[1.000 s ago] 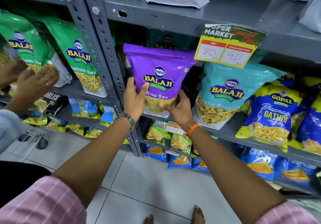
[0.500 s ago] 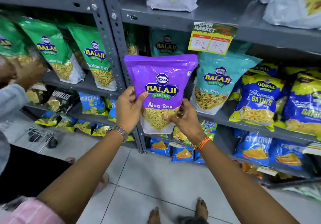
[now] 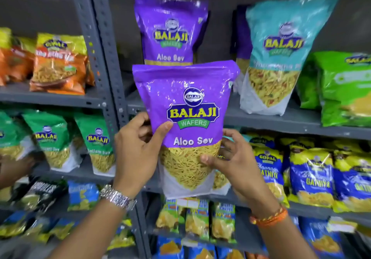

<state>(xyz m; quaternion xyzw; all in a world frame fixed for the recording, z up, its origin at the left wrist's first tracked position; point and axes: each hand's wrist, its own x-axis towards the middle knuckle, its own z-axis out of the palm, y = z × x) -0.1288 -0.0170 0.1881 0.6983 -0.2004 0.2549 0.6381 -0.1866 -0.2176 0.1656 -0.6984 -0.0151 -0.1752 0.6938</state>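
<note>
I hold a purple Balaji Aloo Sev bag (image 3: 188, 102) upright in front of the grey shelving. My left hand (image 3: 138, 150) grips its left edge, thumb on the front. My right hand (image 3: 234, 160) grips the lower right side, thumb across the clear window. Directly behind and above it, a second purple Aloo Sev bag (image 3: 170, 31) stands on the upper shelf (image 3: 281, 120).
A teal Balaji bag (image 3: 275, 57) and a green bag (image 3: 345, 90) stand to the right on the same shelf. Orange bags (image 3: 58, 65) and green Balaji bags (image 3: 50, 138) fill the left bay past the grey upright (image 3: 104, 57). Blue-yellow Gopal bags (image 3: 313, 174) sit lower right. Another person's hand (image 3: 12, 170) is at the far left.
The purple bag came off the lower shelf and I raised it with both hands. My view tilted upward, and a higher shelf with a second purple bag came into sight.
</note>
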